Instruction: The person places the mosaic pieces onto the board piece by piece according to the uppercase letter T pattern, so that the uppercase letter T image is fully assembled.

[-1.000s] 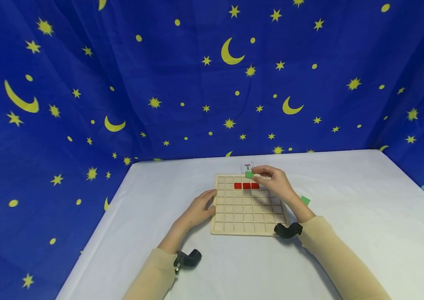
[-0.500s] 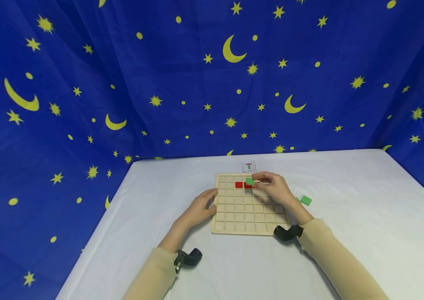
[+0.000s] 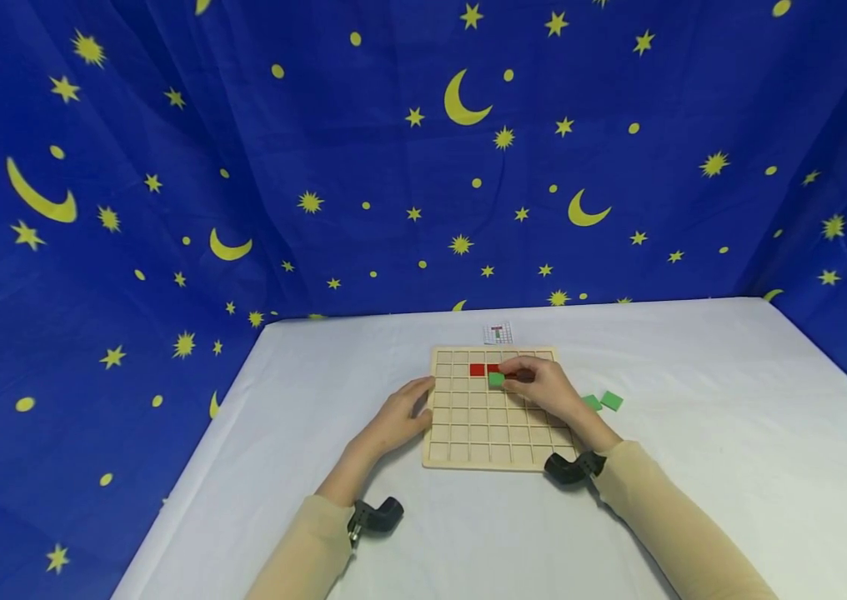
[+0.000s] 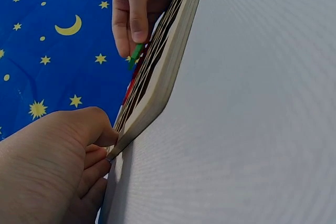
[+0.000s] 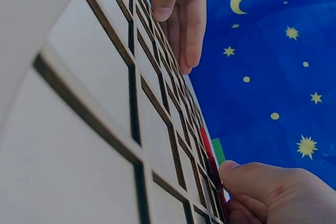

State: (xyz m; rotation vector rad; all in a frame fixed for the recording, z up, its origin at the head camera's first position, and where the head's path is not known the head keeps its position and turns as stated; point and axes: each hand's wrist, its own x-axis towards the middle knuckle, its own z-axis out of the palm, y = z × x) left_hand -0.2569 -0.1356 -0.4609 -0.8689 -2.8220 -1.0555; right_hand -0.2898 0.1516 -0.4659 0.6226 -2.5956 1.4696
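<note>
A wooden grid board [image 3: 468, 425] lies on the white table [image 3: 694, 467]. Red tiles [image 3: 477, 370] sit in its second row. My right hand [image 3: 536, 387] pinches a green tile [image 3: 496, 379] just below the red ones, low over the board; the same green tile [image 4: 135, 56] [image 5: 218, 150] shows in both wrist views. My left hand [image 3: 397, 417] grips the board's left edge [image 4: 152, 103], thumb on top.
Two loose green tiles [image 3: 603, 402] lie on the table right of the board. A small pattern card [image 3: 498, 333] lies beyond the board's far edge. A blue star-and-moon cloth [image 3: 393, 167] hangs behind and at both sides.
My right hand has brought the green tile from above the board's far edge toward me and down, to just below the red row. The left hand has stayed put.
</note>
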